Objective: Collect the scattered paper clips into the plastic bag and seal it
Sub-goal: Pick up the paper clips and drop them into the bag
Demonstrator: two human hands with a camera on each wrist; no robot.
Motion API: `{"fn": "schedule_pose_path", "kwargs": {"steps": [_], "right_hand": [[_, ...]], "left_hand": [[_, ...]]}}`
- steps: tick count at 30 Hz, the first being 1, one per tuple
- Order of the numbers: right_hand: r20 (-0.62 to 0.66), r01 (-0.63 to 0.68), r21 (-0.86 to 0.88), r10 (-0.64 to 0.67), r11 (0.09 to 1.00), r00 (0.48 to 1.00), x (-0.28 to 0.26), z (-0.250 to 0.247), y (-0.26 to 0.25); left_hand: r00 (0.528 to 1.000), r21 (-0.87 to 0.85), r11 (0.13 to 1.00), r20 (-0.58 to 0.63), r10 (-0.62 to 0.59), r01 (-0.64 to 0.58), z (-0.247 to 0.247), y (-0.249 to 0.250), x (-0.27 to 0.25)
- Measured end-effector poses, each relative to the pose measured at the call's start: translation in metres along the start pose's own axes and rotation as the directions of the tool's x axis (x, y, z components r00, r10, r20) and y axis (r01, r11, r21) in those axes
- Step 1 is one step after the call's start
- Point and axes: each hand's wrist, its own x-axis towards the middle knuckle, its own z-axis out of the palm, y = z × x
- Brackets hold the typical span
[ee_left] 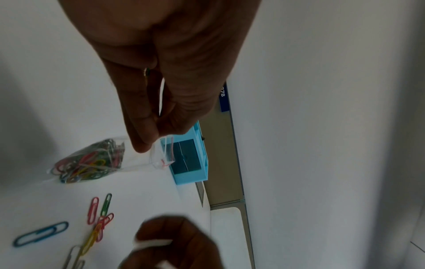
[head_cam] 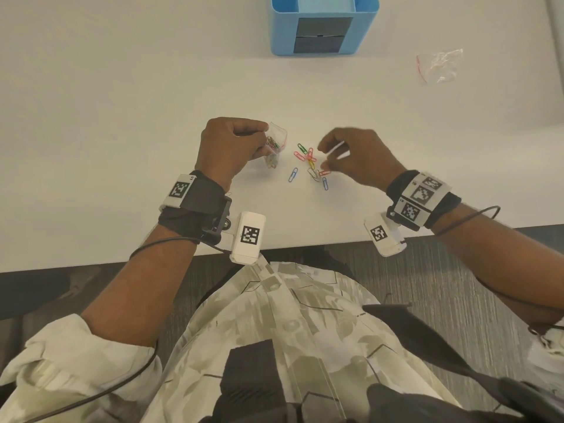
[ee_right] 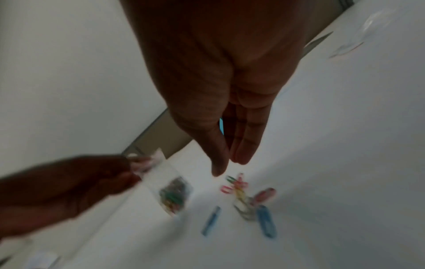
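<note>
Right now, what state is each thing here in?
Plastic bag: mouth open, partly filled with clips.
Loose paper clips: scattered on the table.
Left hand: pinches the bag's top.
Right hand: above the clips, empty.
Spare bag: empty, crumpled.
Blue organizer: upright.

Camouflage shirt [head_cam: 290,331], black wristbands [head_cam: 195,203], tagged white cameras [head_cam: 248,236]

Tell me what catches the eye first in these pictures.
The loose paper clips in bright colours lie on the white table between the two hands. The left hand pinches a small plastic bag already partly filled with clips, while the right hand hovers over the loose ones.
</note>
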Motion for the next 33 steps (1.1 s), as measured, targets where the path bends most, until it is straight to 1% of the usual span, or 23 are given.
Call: {"fn": "schedule_pose_path", "kwargs": {"steps": [3,5,6,9,13,16,18,19,20,22,25,27,29,33], "right_hand": [[0.107,-0.033,-0.039,0.037,0.999,0.994,-0.012,0.016,0.022],[0.127,-0.045,-0.047,0.051,0.998,0.991,-0.015,0.027,0.030],[0.115,-0.045,-0.044,0.050,0.998,0.992,-0.015,0.032,0.032],[0.022,-0.024,-0.010,0.025,1.000,0.999,-0.006,0.046,0.031],[-0.092,0.034,-0.027,-0.037,0.999,0.995,0.016,0.052,0.023],[-0.214,0.087,-0.067,-0.100,0.994,0.972,0.028,0.047,0.019],[-0.271,0.107,-0.093,-0.129,0.990,0.954,0.027,0.045,0.017],[-0.268,0.100,-0.106,-0.125,0.989,0.955,0.024,0.046,0.017],[-0.236,0.081,-0.141,-0.113,0.987,0.965,0.022,0.048,0.018],[-0.124,0.063,-0.253,-0.096,0.966,0.988,0.016,0.056,0.020],[0.003,0.115,-0.341,-0.121,0.933,0.993,0.011,0.072,0.022],[0.031,0.178,-0.399,-0.181,0.900,0.983,0.009,0.083,0.020],[0.027,0.221,-0.456,-0.234,0.862,0.972,0.008,0.090,0.018],[0.064,0.299,-0.536,-0.315,0.790,0.947,0.002,0.086,0.014]], "left_hand": [[1.000,0.000,1.000,-0.005,-0.006,0.006,-0.007,-0.003,0.000],[1.000,0.009,1.000,-0.006,-0.010,0.010,-0.010,-0.005,0.000],[1.000,0.011,1.000,-0.006,-0.014,0.014,-0.010,-0.007,0.000],[1.000,0.008,1.000,-0.007,-0.013,0.013,-0.012,-0.008,-0.002],[1.000,0.011,1.000,-0.009,-0.013,0.013,-0.014,-0.007,-0.004],[1.000,0.011,1.000,-0.009,-0.005,0.005,-0.016,-0.005,-0.004],[1.000,0.003,1.000,-0.014,0.004,-0.003,-0.018,-0.004,-0.004],[1.000,-0.001,1.000,-0.017,0.007,-0.007,-0.018,-0.003,-0.004],[1.000,-0.005,1.000,-0.021,0.011,-0.011,-0.019,-0.003,-0.004],[1.000,-0.012,1.000,-0.023,0.016,-0.016,-0.020,-0.002,-0.004],[1.000,-0.016,1.000,-0.023,0.017,-0.018,-0.020,-0.003,-0.004],[1.000,-0.017,1.000,-0.022,0.018,-0.018,-0.020,-0.005,-0.004],[1.000,-0.020,1.000,-0.020,0.015,-0.016,-0.019,-0.005,-0.005],[1.000,-0.030,0.999,-0.020,0.016,-0.017,-0.017,-0.004,-0.006]]}}
